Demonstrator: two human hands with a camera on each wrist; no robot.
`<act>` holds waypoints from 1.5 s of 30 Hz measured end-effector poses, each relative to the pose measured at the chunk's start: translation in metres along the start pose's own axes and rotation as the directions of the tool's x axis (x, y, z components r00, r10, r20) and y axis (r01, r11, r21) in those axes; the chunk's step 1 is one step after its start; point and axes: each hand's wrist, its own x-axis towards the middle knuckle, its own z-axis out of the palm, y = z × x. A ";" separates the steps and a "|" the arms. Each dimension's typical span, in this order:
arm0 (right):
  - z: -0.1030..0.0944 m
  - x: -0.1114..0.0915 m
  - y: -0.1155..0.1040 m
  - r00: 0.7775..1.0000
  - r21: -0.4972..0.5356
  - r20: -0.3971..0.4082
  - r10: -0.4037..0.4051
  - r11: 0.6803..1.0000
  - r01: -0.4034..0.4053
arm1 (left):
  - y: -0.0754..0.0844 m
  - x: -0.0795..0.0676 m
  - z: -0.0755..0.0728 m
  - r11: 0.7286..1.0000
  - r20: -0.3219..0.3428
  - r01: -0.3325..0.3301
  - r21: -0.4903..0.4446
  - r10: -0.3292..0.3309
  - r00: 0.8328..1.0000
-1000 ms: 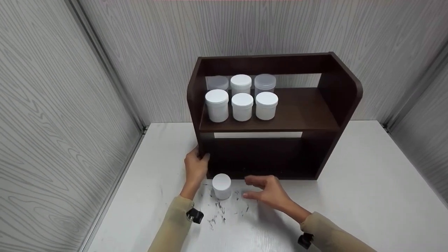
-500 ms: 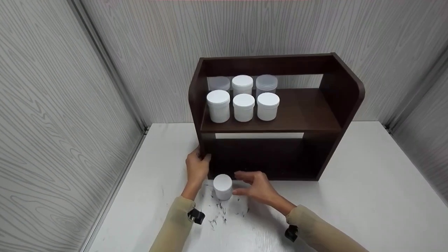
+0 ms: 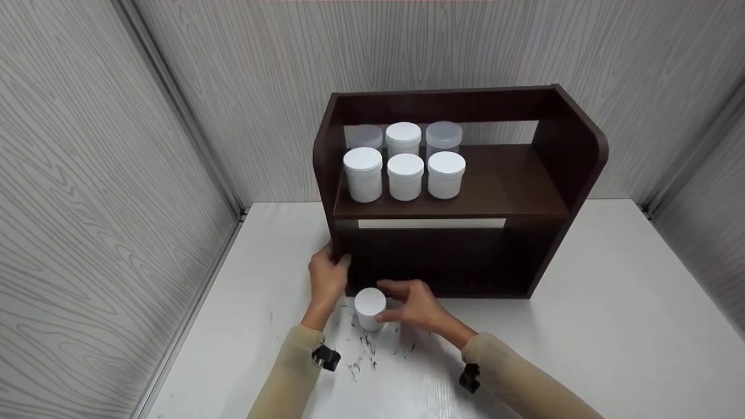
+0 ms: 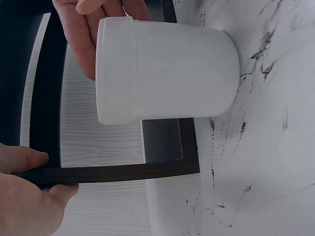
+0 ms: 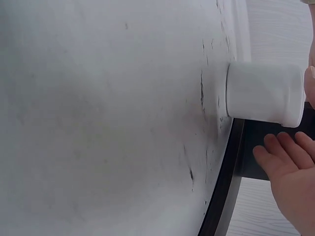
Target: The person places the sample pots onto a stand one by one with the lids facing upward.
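Observation:
A white lidded jar [image 3: 369, 304] stands upright on the white table, in front of the lower left part of a dark brown shelf unit [image 3: 512, 186]. My left hand [image 3: 327, 279] grips the front edge of the unit's left side panel [image 4: 118, 173], thumb and fingers on either side of it. From the right, my right hand [image 3: 420, 305] reaches around the jar. Its thumb overlaps the jar's front in the head view, and its fingers extend behind the lid. In the right wrist view a gap shows between those fingers [image 5: 280, 152] and the jar.
On the upper shelf, white lidded jars [image 3: 405, 177] stand in a front row at the left, with another white jar [image 3: 403, 135] and translucent jars [image 3: 444, 137] behind. Dark scuff marks [image 3: 364, 349] streak the table near the lone jar. Grey wood-grain walls enclose the table.
My right hand has moved left, from beside the jar to around its right side. My left hand keeps its hold on the side panel, and the jar has stayed in place.

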 end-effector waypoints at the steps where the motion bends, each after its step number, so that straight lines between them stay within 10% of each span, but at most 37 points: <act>1: 0.001 0.001 0.000 1.000 0.008 0.001 -0.001 1.000 0.001 | 0.000 0.000 0.000 1.000 0.002 0.000 0.003 0.000 1.000; 45: -0.029 -0.037 0.011 0.996 0.157 0.059 0.064 0.985 -0.073 | 0.003 -0.002 -0.002 0.999 0.022 0.035 0.012 -0.035 0.999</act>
